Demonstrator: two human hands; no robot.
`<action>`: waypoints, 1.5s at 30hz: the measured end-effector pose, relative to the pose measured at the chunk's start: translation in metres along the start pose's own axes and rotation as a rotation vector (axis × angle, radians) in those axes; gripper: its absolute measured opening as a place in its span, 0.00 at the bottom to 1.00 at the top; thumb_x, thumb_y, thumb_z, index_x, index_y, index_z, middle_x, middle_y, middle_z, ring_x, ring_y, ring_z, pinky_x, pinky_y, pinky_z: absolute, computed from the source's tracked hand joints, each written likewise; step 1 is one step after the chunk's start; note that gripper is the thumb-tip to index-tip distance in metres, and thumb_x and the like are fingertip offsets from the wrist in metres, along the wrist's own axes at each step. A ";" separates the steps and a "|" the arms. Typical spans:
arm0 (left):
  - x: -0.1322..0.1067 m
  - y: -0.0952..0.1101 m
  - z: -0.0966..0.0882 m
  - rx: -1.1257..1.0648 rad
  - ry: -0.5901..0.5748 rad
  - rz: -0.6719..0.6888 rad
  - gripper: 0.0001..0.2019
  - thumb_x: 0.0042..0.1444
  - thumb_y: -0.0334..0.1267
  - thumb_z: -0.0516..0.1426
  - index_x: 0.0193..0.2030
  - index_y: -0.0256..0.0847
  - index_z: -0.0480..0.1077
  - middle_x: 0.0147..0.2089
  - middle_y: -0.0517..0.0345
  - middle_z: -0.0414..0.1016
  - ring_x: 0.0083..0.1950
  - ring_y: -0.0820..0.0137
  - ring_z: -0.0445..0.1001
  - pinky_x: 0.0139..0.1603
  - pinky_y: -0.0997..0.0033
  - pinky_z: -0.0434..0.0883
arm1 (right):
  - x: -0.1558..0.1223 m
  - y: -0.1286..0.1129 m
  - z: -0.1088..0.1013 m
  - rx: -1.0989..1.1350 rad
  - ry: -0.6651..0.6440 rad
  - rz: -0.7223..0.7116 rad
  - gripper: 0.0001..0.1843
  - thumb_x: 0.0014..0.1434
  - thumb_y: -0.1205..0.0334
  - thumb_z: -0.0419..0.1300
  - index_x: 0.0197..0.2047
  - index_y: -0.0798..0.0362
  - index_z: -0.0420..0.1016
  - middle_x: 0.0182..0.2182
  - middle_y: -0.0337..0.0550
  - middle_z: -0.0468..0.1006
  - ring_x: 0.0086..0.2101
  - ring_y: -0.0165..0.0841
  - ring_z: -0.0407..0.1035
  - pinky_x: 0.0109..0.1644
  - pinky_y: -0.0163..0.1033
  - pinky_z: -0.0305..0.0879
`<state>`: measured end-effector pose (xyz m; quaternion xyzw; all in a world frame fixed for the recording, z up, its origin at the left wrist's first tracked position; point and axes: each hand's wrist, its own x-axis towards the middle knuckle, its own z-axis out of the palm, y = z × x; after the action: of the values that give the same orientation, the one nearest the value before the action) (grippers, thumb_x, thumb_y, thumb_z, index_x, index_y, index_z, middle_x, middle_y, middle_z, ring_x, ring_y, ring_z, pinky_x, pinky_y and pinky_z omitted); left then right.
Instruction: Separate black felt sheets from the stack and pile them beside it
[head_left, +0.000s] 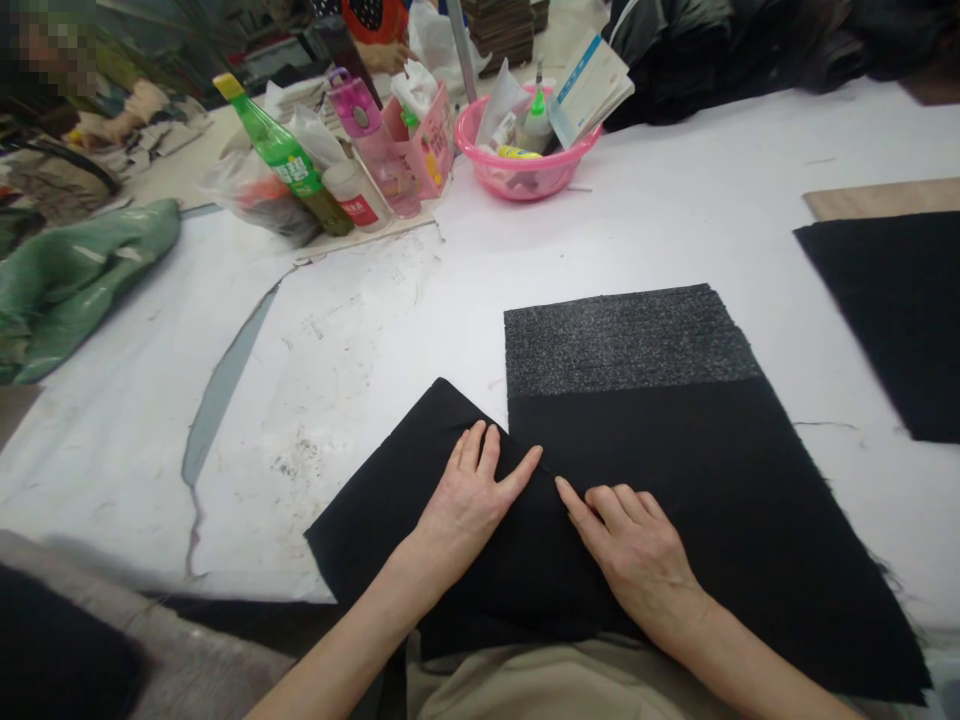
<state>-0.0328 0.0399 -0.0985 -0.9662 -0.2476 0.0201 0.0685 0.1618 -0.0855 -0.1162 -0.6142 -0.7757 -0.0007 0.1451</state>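
Observation:
My left hand (466, 490) lies flat with spread fingers on a smaller black fabric piece (397, 470), near its upper right edge. That piece sits at a slant and overlaps a larger black fabric piece (720, 520), whose far end carries a speckled grey band (622, 340). My right hand (637, 545) rests on the black fabric, index finger stretched toward the edge where the two pieces meet, its other fingers loosely bent. Nothing shows in its grasp. Both index fingers point at the same edge, a small gap apart. Frayed threads hang along the larger piece's right side.
On the white table (375, 330) stand a pink basin (525, 175) of small items, a green bottle (277, 150), a purple bottle (375, 140) and a pink box (427, 145). Another black fabric piece (892, 310) lies at right. Green sacking (82, 280) lies left. Other people's hands show far back.

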 end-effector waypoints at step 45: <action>-0.003 0.009 0.005 0.018 -0.007 -0.088 0.27 0.63 0.29 0.53 0.69 0.41 0.55 0.63 0.27 0.64 0.66 0.44 0.62 0.62 0.43 0.65 | 0.023 0.007 0.010 0.041 -0.086 0.023 0.22 0.69 0.60 0.51 0.66 0.44 0.62 0.68 0.51 0.55 0.67 0.45 0.47 0.67 0.58 0.51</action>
<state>-0.0318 0.0308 -0.1045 -0.9538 -0.2897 0.0225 0.0770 0.1611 -0.0602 -0.1216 -0.6196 -0.7738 0.0435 0.1242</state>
